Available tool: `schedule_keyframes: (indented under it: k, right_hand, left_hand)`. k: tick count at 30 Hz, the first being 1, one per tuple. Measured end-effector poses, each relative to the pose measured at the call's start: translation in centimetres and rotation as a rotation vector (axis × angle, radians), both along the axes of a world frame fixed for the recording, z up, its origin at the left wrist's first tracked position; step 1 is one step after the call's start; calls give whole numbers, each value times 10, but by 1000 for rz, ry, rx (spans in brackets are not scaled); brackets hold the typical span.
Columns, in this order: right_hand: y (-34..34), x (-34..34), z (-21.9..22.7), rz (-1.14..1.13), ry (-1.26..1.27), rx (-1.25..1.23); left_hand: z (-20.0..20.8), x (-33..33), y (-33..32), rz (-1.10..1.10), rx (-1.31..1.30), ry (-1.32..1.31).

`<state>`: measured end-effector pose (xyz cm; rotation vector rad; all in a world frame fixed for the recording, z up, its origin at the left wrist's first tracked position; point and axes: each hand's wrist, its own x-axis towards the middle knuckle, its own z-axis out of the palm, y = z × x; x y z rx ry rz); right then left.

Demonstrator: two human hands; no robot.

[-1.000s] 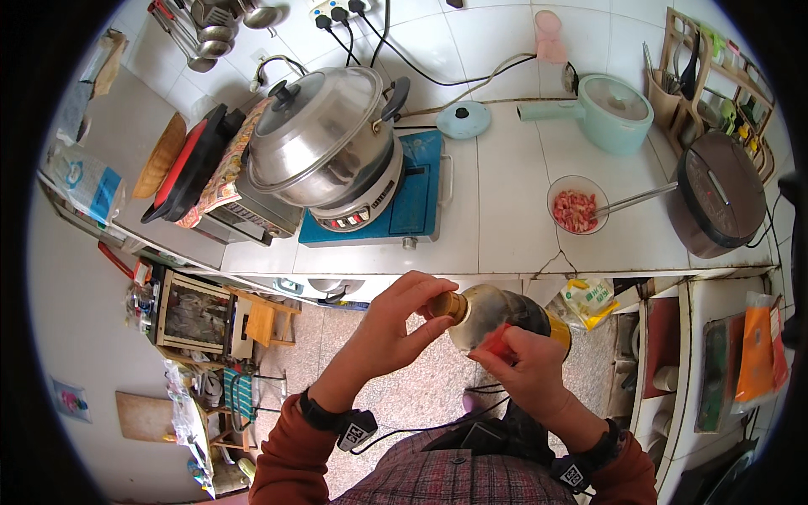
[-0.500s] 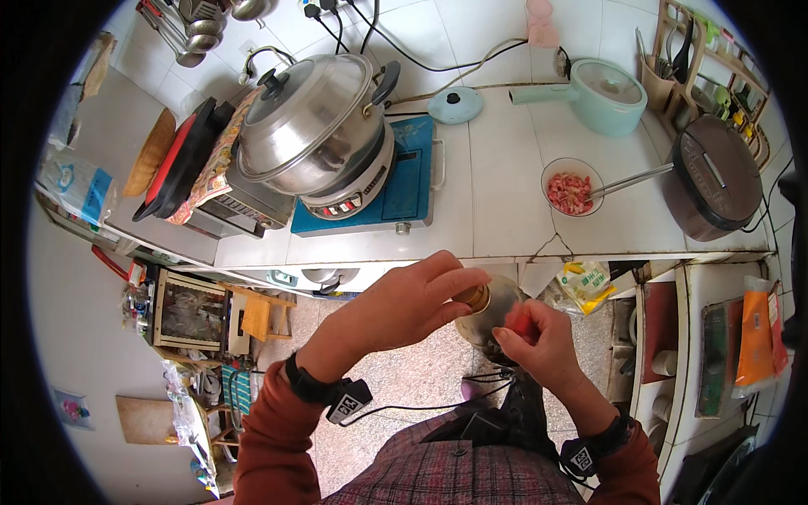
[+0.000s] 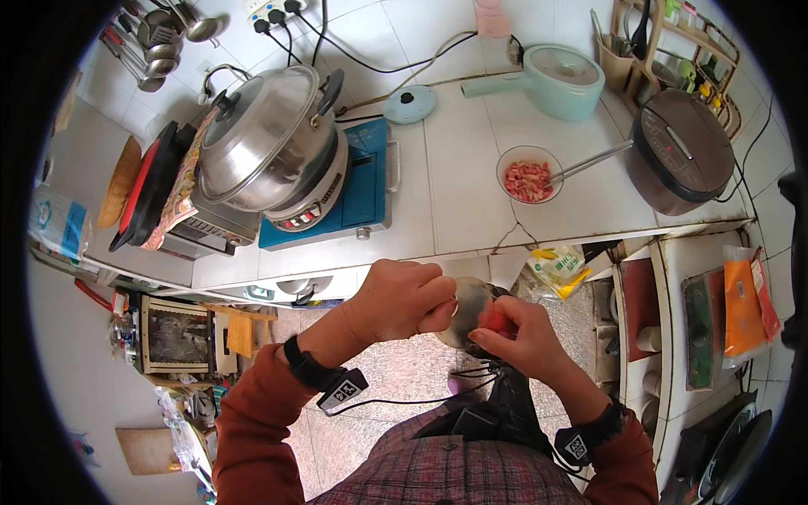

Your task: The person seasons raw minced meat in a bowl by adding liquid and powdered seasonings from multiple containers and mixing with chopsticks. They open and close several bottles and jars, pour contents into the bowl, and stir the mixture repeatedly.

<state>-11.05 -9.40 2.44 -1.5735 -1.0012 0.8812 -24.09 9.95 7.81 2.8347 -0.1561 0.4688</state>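
A rounded, see-through jar (image 3: 468, 313) with a red part (image 3: 500, 323) on its side is held in front of me, just off the counter's front edge. My right hand (image 3: 528, 338) is closed round that red part. At the jar's top my left hand (image 3: 402, 300) is curled shut over its gold-coloured lid, which is mostly hidden by the fingers. What is inside the jar cannot be made out. Beyond it on the counter stands a bowl (image 3: 528, 175) of chopped pinkish-red meat, with a metal utensil (image 3: 592, 162) leaning out of it.
A large lidded steel pot (image 3: 268, 139) stands on a blue stove (image 3: 368, 181) at the left. A pale green saucepan (image 3: 562, 93), its blue lid (image 3: 410, 104) and a brown rice cooker (image 3: 682, 151) line the back and right. The counter's front edge (image 3: 404, 268) runs just beyond my hands.
My left fingers, stretched over the gold lid before, have curled in round it. My right hand keeps its grip on the jar. The whole view has shifted, so the counter things appear further left.
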Motion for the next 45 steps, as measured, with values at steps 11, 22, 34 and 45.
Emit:
schedule_keyframes:
  k: [11,22,34,45]
  right_hand:
    - [-14,31,-6,-42,16,2]
    - [-22,57,-1,-170,383,131]
    - [-8,48,17,-207,522,179]
    - [66,-13,55,202,752,244]
  left_hand:
    - [1,36,-19,85,-115,-38]
    - [18,76,-39,39,57,-210]
    - [43,49,-37,-2,-654,5]
    - [63,-68,-24,-104,-941,-269]
